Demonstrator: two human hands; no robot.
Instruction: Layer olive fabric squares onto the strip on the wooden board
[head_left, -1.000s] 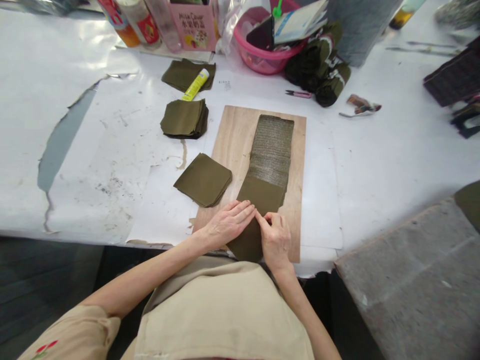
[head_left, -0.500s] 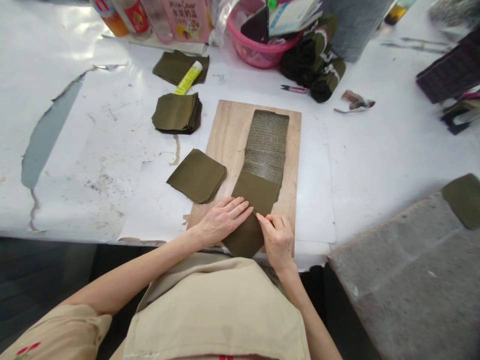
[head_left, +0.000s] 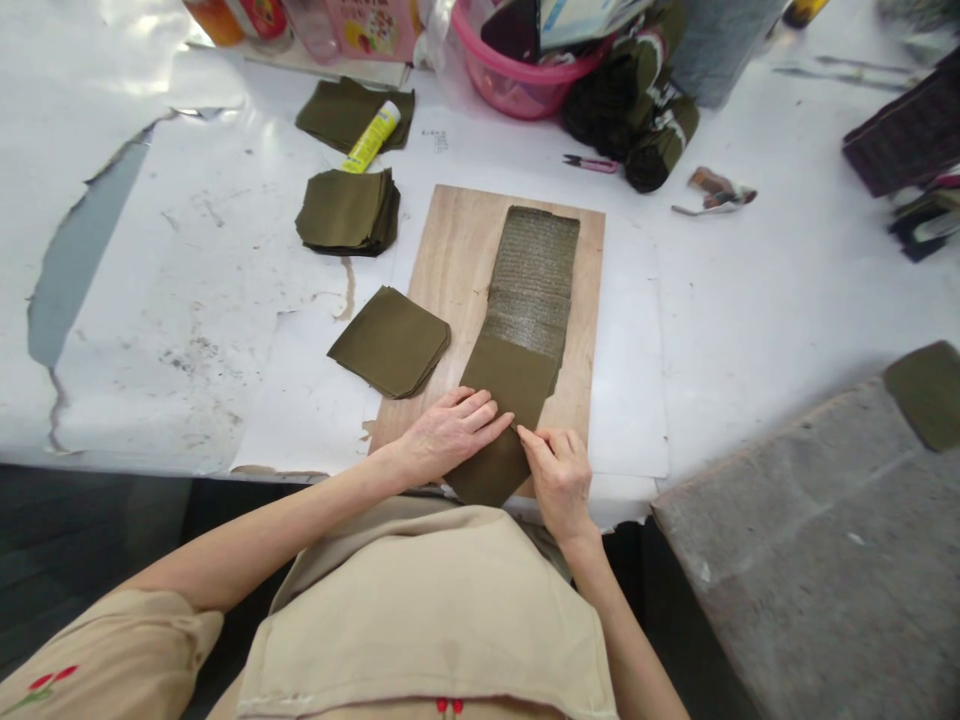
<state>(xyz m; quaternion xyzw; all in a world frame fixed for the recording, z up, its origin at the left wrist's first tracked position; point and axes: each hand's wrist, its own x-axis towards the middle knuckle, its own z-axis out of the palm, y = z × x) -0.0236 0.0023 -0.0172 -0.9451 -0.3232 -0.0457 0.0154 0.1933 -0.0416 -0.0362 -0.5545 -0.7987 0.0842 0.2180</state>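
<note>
A wooden board (head_left: pixel 465 250) lies on the white table. On it runs a fanned row of olive fabric pieces (head_left: pixel 534 290), its far part shiny with glue. My left hand (head_left: pixel 454 432) lies flat on the nearest olive square (head_left: pixel 510 385), fingers pointing right. My right hand (head_left: pixel 559 475) pinches the edge of that same square right beside the left fingertips. A small stack of olive squares (head_left: pixel 391 342) sits just left of the board.
Another olive stack (head_left: pixel 347 210) and a yellow glue stick (head_left: pixel 372 137) lie farther left on more fabric. A pink basin (head_left: pixel 517 80), dark fabric rolls (head_left: pixel 637 110), small snips (head_left: pixel 589 163) and bottles line the back. A grey block (head_left: pixel 817 560) stands at right.
Both hands stay on the nearest olive square, the right fingers shifting slightly along its edge. The view has drifted, so everything sits a little higher and to the left.
</note>
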